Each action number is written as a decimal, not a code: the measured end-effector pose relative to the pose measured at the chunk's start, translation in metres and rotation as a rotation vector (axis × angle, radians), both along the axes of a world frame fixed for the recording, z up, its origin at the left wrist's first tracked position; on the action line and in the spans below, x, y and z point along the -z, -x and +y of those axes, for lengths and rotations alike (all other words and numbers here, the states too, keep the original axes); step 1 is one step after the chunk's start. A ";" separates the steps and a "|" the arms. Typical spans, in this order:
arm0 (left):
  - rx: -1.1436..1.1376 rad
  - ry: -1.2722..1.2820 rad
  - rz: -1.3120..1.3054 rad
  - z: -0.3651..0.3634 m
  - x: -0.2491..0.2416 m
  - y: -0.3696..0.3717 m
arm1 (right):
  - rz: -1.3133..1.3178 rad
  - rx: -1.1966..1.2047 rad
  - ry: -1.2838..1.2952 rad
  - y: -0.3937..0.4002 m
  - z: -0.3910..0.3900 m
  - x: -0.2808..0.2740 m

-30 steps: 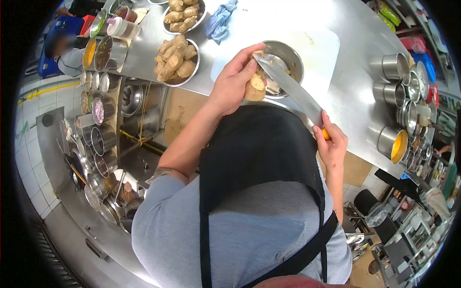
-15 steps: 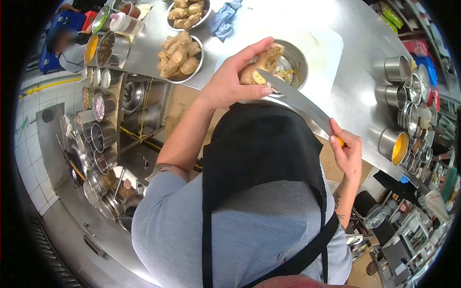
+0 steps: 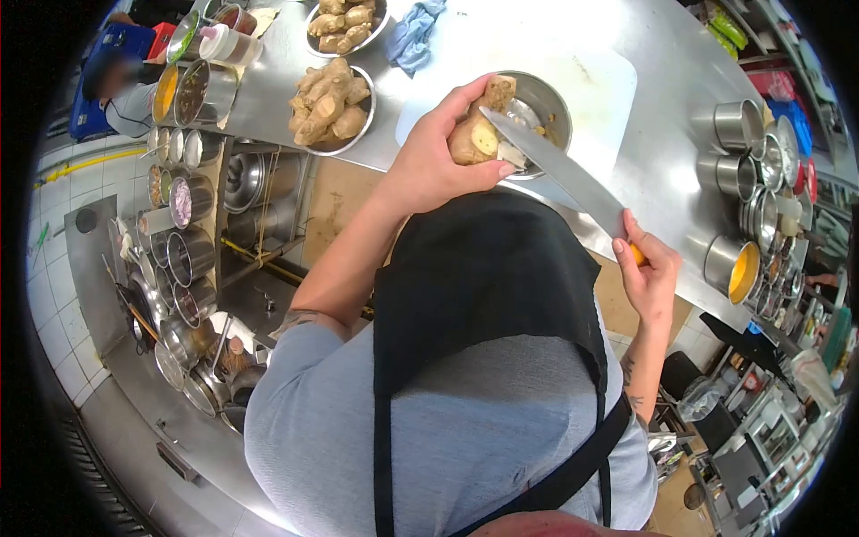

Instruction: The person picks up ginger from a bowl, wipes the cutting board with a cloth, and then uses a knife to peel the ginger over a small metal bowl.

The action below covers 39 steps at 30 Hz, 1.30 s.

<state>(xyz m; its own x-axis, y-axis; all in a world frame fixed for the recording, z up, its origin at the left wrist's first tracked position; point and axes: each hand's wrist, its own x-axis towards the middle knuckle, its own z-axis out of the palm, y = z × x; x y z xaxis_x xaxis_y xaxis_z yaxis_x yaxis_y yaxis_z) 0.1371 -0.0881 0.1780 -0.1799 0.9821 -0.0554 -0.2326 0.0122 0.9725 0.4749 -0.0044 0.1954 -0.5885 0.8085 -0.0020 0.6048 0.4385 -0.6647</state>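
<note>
My left hand (image 3: 438,157) is wrapped round a piece of ginger (image 3: 467,143), which has a pale yellow peeled patch facing up. It is held over the left side of a steel bowl (image 3: 559,107) with scraps inside. My right hand (image 3: 650,268) grips the orange handle of a large knife (image 3: 573,174). The blade points up and left, its tip beside the ginger near the peeled patch. Under the bowl lies a white cutting board (image 3: 613,98).
Left of the board stand a bowl of unpeeled ginger (image 3: 329,103) and a second ginger bowl (image 3: 344,25). A blue cloth (image 3: 414,38) lies nearby. Steel pots (image 3: 738,125) line the right edge. Another person (image 3: 130,103) is at the far upper left.
The ginger has turned in my left hand, showing a larger peeled patch. My right hand and the knife have shifted slightly, with the tip now further up and left.
</note>
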 end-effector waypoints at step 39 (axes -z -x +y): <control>0.043 0.265 0.131 -0.006 0.017 -0.020 | -0.064 0.103 -0.149 0.000 -0.002 0.023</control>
